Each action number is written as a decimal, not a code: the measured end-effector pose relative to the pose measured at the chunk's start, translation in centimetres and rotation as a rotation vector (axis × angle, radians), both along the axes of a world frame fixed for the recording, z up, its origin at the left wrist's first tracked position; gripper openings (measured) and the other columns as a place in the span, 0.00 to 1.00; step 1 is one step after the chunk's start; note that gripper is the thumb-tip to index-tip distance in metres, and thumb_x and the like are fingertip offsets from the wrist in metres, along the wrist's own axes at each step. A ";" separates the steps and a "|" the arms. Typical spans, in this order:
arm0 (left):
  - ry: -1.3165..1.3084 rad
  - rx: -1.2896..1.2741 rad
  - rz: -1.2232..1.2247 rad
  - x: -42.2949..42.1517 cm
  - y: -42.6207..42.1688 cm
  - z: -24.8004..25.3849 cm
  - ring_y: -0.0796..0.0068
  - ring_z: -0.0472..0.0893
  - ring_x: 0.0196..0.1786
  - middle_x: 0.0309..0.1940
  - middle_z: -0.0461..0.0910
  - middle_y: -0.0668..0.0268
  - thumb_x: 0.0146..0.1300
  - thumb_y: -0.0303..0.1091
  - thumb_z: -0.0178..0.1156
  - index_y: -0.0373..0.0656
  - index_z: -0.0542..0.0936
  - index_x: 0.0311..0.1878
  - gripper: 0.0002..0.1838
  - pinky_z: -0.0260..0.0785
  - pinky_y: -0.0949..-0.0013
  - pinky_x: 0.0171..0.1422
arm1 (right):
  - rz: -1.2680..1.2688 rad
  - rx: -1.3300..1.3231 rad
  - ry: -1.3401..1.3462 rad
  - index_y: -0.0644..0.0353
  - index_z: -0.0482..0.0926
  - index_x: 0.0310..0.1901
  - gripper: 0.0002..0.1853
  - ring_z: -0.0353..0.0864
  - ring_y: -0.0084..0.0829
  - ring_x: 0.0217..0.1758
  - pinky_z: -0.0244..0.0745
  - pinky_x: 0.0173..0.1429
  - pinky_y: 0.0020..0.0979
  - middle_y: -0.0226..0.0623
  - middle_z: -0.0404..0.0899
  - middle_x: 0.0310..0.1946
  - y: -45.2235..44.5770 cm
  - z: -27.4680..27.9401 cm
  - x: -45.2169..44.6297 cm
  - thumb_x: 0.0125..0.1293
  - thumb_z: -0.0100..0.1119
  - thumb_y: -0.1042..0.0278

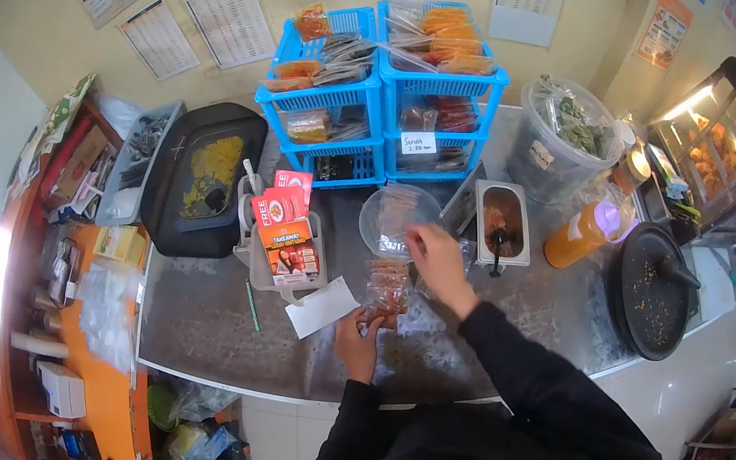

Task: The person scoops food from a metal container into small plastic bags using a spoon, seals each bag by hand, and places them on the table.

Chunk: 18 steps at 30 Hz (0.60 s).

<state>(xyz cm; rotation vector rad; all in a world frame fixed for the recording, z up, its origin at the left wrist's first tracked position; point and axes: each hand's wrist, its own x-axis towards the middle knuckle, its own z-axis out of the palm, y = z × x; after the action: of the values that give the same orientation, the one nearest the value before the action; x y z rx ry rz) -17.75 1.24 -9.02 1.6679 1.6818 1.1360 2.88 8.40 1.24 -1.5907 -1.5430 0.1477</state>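
Observation:
Small clear packets with reddish-brown contents [386,288] lie in a row on the dark counter. My left hand [358,344] touches their lower end with closed fingers. Just above the row, a round clear plastic tub [375,221] holds more small packets. My right hand [437,263] is over the tub's right edge, fingers pinched together; what they grip is too small to make out. Left of the packets lies a blank white paper [321,307]. To the right is a metal container [501,223] of reddish-brown food with a black spoon.
Blue stacked baskets [326,97] with packets stand at the back. On the left are a black tray [163,230] and a leaflet holder [302,284]. A large clear bucket [539,163], an orange bottle [573,239] and a stone mortar [629,316] stand right.

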 end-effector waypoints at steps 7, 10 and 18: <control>0.118 0.030 -0.023 -0.8 0.2 2.0 0.64 0.78 0.45 0.41 0.80 0.64 0.51 0.41 0.81 0.43 0.79 0.59 0.32 0.72 0.62 0.49 | -0.176 -0.146 -0.820 0.48 0.85 0.46 0.11 0.84 0.33 0.41 0.65 0.56 0.45 0.35 0.86 0.36 8.4 -4.6 2.3 0.62 0.60 0.67; 0.085 0.047 0.007 -1.1 0.4 4.1 0.60 0.77 0.48 0.42 0.78 0.62 0.54 0.43 0.79 0.42 0.78 0.60 0.32 0.71 0.59 0.52 | -0.122 -0.121 -0.745 0.49 0.85 0.45 0.11 0.84 0.33 0.42 0.65 0.57 0.47 0.32 0.86 0.35 7.7 -4.1 2.5 0.63 0.58 0.69; -0.148 0.154 -0.081 0.4 5.2 8.9 0.64 0.78 0.45 0.43 0.81 0.60 0.69 0.36 0.68 0.39 0.81 0.57 0.17 0.70 0.63 0.49 | -0.029 0.044 -0.458 0.55 0.86 0.42 0.10 0.87 0.38 0.40 0.72 0.57 0.47 0.38 0.87 0.35 6.2 -1.3 2.4 0.60 0.61 0.77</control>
<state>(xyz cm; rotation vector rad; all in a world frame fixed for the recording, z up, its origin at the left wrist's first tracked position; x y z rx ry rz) -17.31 6.43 -0.08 1.6822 1.4557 1.3432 5.24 14.56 -0.10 -1.6875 -1.8500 -0.2849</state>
